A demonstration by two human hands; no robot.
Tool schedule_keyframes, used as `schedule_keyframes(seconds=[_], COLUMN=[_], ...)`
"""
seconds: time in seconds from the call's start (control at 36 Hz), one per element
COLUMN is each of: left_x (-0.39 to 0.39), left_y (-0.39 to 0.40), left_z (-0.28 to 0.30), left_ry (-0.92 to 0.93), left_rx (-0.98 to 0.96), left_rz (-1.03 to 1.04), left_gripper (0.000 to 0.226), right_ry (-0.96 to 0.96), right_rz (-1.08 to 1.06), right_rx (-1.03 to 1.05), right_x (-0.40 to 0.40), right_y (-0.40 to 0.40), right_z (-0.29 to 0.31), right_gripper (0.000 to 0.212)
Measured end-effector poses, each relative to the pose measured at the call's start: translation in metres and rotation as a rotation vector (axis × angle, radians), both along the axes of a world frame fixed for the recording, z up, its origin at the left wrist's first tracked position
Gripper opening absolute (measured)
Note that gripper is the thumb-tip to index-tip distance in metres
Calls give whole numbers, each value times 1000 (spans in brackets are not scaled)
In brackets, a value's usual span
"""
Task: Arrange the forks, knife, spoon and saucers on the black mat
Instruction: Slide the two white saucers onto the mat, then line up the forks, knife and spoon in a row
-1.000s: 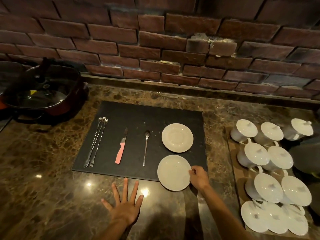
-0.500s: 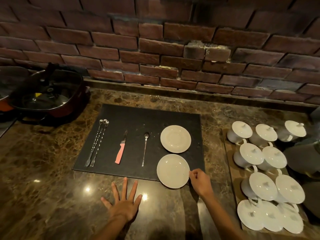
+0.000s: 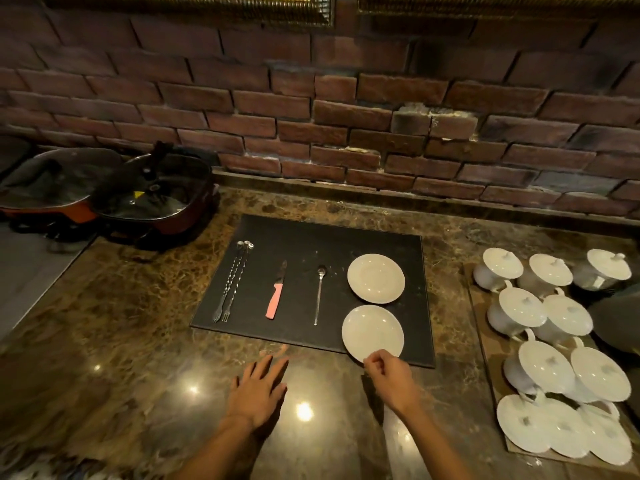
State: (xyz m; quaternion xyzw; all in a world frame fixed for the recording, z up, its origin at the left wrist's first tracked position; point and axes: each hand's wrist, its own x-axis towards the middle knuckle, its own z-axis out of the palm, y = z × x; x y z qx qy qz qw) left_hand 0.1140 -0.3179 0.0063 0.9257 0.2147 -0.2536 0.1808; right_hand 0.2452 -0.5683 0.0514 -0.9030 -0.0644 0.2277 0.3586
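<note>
- Near saucer (image 3: 372, 332) lies at the black mat's (image 3: 311, 237) front edge: stiff, light, breakable (glazed, likely slippery).
- Right hand (image 3: 389, 374) pinches its near rim, the best hold.
- Left hand (image 3: 258, 393) rests spread on the counter (image 3: 121, 341).

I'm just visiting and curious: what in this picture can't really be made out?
- Head view: near rim of the front saucer is covered by the right hand, so its grip there is unclear.
- Fork tines: too small to count.
- Left hand fingertips: blurred.
- Pans' contents: too dark, behind glass lids.
- Lidded cups: contents hidden by lids.
</note>
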Motion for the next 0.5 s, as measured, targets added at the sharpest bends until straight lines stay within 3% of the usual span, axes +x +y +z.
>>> schedule_keyframes(seconds=[0.33, 0.5], left_x=[-35, -38], left_y=[113, 193], left_z=[1, -7], left_ry=[-208, -261], left_rx=[96, 115], left_rz=[105, 78], left_gripper=[52, 74], right_ry=[57, 77], right_rz=[89, 9], right_rx=[-18, 22], right_x=[-20, -33], right_y=[100, 184], right_z=[-6, -4], right_gripper=[8, 9])
